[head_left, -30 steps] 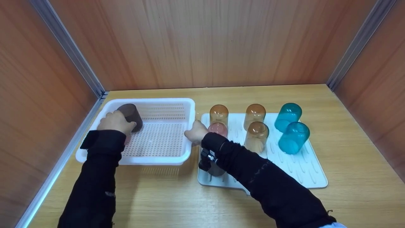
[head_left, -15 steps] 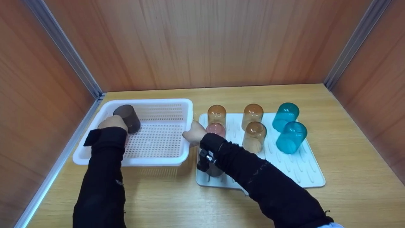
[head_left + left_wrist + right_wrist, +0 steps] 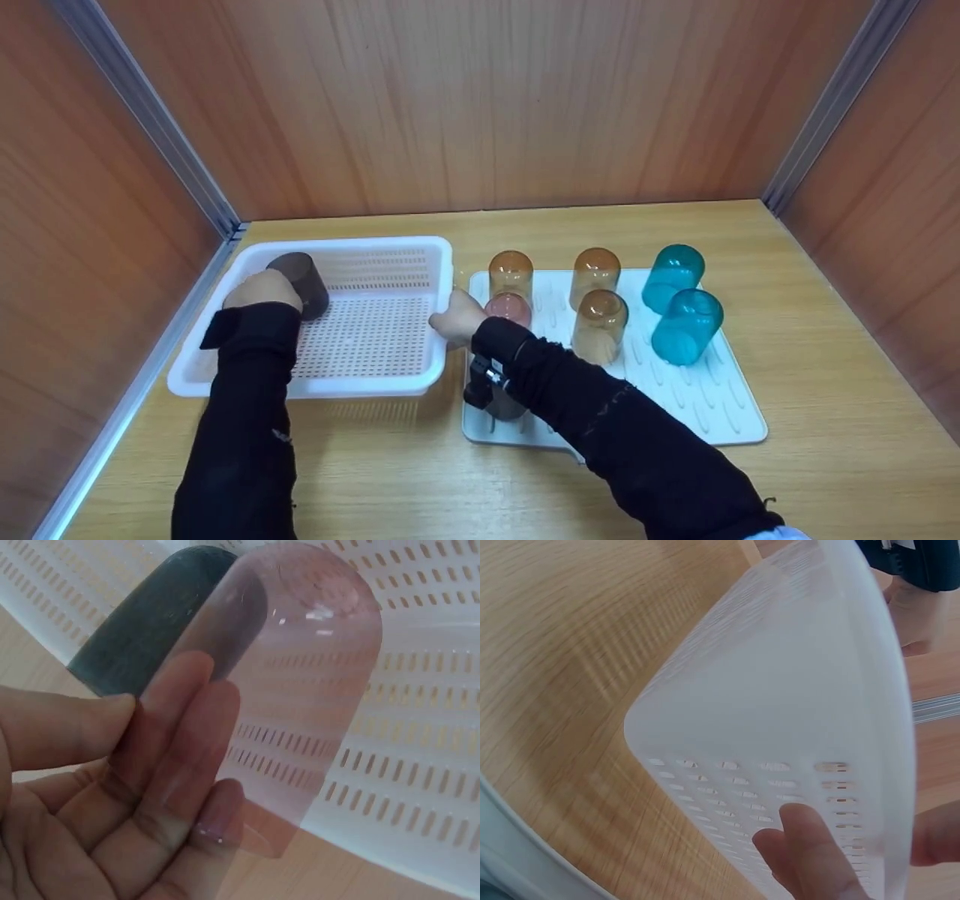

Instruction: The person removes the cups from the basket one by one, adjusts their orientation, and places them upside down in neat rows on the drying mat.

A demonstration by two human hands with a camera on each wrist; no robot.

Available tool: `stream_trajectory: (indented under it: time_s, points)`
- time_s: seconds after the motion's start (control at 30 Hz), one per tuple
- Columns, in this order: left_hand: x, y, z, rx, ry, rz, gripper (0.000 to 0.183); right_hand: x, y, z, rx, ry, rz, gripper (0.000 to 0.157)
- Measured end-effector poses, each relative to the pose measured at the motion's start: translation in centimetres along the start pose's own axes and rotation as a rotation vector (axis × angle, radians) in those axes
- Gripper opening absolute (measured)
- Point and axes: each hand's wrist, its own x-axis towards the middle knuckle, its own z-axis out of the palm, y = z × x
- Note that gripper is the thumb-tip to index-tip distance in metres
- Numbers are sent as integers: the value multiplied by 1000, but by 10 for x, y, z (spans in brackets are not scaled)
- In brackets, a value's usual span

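A white slotted plastic basket stands on the left of the table. My left hand reaches into its left side. In the left wrist view, that hand holds a clear pink tumbler; its fingers show through the pink wall, and I cannot tell whether they lie inside or behind it. A dark grey tumbler lies tilted beside this hand, against the basket's back wall. My right hand grips the basket's right rim, with fingers against the slotted outer wall.
A pale ridged draining mat right of the basket bears upside-down tumblers: several amber ones, teal ones, a pink one and a dark one partly under my right wrist. Wood panels enclose the table.
My left hand has turned slightly and its thumb has gone out of the head view; the left forearm has swung right. My right hand keeps its grip on the basket. The head view shifts slightly.
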Motion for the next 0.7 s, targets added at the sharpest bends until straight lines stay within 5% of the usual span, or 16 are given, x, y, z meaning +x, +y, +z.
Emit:
stream_trajectory:
  time_s: [0.33,0.7]
  points:
    - [-13,14,-16,164,196,21,25,0,2,0,33,-9,34,32]
    - [-48,62,-21,81,413,168,17,1,4,-8,32,2,16,35]
